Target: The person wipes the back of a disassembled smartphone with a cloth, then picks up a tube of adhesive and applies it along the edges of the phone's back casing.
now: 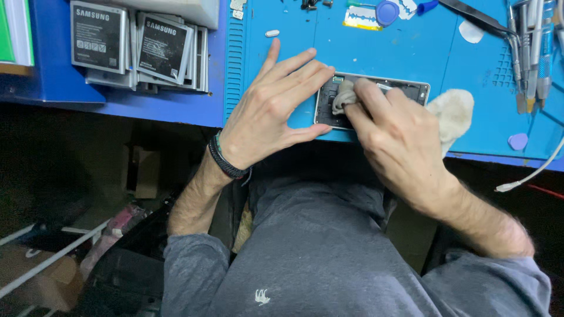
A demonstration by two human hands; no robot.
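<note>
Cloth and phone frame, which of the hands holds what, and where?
The right hand pinches one end of the cloth, pressing it on the phone frame. The left hand steadies the frame's left edge with its fingertips.

Blue bench w/ blue mat; on mat: phone frame, cloth just right of it, tweezers beyond; batteries left of mat.

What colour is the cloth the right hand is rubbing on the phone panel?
The cloth is cream-white, seen in the head view under the right hand.

Grey sweatshirt sleeves pushed up the forearms, a small white emblem on the chest, dark braided bracelets on the left wrist.
</note>
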